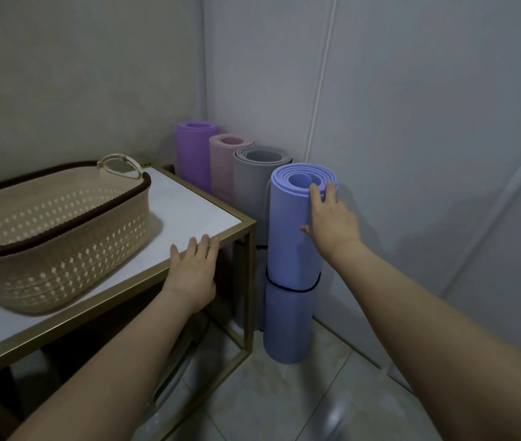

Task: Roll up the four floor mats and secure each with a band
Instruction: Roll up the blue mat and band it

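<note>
— Both forearms come in from the bottom of the frame, bare. Where do the hands end up?

— Left hand [194,275] is at the near corner of the table [189,202], in the middle of the frame. Its palm is against the gold edge and its fingers lie fairly straight on the white top, holding nothing.

— And the other one?

— Right hand [332,221] is on the blue mat [294,249], just right of centre. The fingers hook over the top rim of the roll and the thumb presses its side, so it grips the mat.

— Is that mat rolled?

— Yes, rolled and standing upright on the tiled floor [284,402], just beside the table's corner leg. A thin dark band [291,289] circles it a little below its middle.

— What about the other three?

— They stand upright in a row behind it, running back towards the room's corner between the table and the wall [412,122]. First comes the grey mat [253,186], touching the blue one, then the pink mat [221,167], then the purple mat [192,154] farthest back. All three are rolled. The table hides their lower parts, so I cannot tell whether they are banded.

— Anything on the table?

— At the left of the frame, a beige woven basket [55,237] with a dark brown rim and a looped handle, well apart from the left hand.
</note>
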Demonstrator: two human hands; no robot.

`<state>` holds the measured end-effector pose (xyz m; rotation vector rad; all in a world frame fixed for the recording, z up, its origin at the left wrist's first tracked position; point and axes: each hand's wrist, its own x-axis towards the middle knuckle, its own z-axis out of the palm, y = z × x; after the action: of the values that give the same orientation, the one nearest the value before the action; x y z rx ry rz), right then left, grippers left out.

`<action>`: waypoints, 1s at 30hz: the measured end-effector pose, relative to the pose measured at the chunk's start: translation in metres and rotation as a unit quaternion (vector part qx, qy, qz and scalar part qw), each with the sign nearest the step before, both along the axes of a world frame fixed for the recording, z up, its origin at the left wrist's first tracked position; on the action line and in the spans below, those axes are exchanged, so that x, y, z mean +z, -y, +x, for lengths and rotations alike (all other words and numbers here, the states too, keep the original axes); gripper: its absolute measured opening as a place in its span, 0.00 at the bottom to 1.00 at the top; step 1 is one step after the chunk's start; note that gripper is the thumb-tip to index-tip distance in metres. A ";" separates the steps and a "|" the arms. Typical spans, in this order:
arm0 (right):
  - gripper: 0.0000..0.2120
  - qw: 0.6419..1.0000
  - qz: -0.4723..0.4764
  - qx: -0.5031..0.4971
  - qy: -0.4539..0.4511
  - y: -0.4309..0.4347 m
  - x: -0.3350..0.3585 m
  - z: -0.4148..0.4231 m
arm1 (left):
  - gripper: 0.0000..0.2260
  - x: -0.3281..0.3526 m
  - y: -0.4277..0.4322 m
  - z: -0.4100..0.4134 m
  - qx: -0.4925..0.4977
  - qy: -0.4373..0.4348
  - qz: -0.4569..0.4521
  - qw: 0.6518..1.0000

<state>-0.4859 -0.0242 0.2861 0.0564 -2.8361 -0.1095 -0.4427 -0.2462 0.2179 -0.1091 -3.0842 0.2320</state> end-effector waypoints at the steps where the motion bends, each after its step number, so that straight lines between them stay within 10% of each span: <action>1: 0.39 1.000 -0.016 -0.002 0.011 0.002 0.002 -0.002 | 0.35 0.000 0.000 0.000 0.001 0.000 -0.001 1.000; 22: 0.30 0.998 -0.039 0.037 0.020 -0.037 -0.006 0.031 | 0.29 -0.005 -0.017 0.034 0.010 -0.007 -0.072 0.997; 30: 0.18 0.995 0.022 0.067 0.068 -0.089 -0.102 0.127 | 0.19 -0.094 -0.071 0.107 -0.060 0.132 0.003 0.989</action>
<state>-0.3586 0.0643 0.1842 0.2729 -2.9558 -0.1449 -0.3354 -0.1754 0.1237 -0.3532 -3.3233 0.2193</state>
